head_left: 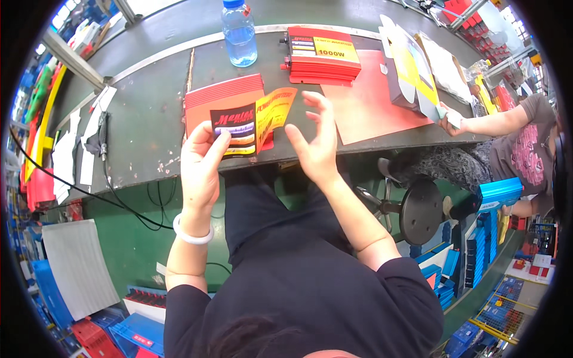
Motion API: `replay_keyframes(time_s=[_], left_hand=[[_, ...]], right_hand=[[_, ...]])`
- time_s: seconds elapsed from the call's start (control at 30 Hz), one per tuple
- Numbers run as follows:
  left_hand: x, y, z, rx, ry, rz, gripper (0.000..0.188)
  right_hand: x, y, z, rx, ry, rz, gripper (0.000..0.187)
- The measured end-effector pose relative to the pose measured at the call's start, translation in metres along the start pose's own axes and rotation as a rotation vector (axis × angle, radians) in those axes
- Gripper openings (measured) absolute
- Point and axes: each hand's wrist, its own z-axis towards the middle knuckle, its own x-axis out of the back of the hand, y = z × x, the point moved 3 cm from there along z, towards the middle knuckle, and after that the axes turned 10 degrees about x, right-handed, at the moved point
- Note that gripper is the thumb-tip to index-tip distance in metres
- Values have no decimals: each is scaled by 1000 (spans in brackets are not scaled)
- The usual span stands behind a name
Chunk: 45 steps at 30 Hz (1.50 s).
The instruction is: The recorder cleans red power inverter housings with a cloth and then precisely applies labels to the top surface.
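Observation:
My left hand pinches the lower left part of a black-and-yellow printed label between thumb and fingers. The label's yellow right end curls up and away. Beneath it a red ribbed metal housing lies on the bench near the front edge, partly covered by the label and my hand. My right hand hovers just right of the label's yellow end, fingers spread and apart from it. Farther back stands a finished-looking red power inverter bearing a similar label on its top.
A clear water bottle with a blue cap stands at the back. Right of the inverter lie an orange-red sheet and a yellow-black carton. A black cable lies left. At right, a co-worker's hand and a round stool.

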Motion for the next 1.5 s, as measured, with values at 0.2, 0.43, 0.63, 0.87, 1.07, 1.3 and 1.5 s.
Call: replay_keyframes(time_s=[0.2,0.43,0.63,0.87,1.07,1.3,1.5], left_hand=[[21,14,-7,-27,-17,65,9],[63,28,-7,-41,36,67,17],[80,52,19,-224,87,287,20],[89,55,39,-321,215,275,18],[106,44,51,-220,177,277,37],[112,18,51,-129,143,299,42],[112,23,52,-141,166,289,34]], right_hand=[[-26,24,-4,-547,-38,691,20],[-28,13,10,-440,19,576,10],[-32,-6,49,-142,39,507,12],[-49,-11,69,-50,35,393,23],[-55,3,56,-134,17,199,36],[-54,22,26,-289,0,234,33],[-52,29,33,-565,13,376,19]])
